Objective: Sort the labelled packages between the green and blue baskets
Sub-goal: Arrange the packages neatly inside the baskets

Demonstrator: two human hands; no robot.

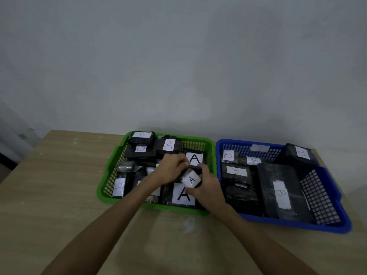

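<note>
A green basket [111, 175] at centre left holds several black packages with white labels, some marked A and some marked B. To its right, a blue basket [218, 153] holds several black packages, all marked B where readable. Both hands hover over the right part of the green basket. My left hand [170, 169] and my right hand [206, 185] together grip a small black package with an A label [191, 179], lifted slightly above a large A package [183, 194].
Both baskets sit side by side on a light wooden table [59, 185] against a plain grey wall. A B package [119, 186] leans at the green basket's left wall. The table's left edge drops off near a dark corner.
</note>
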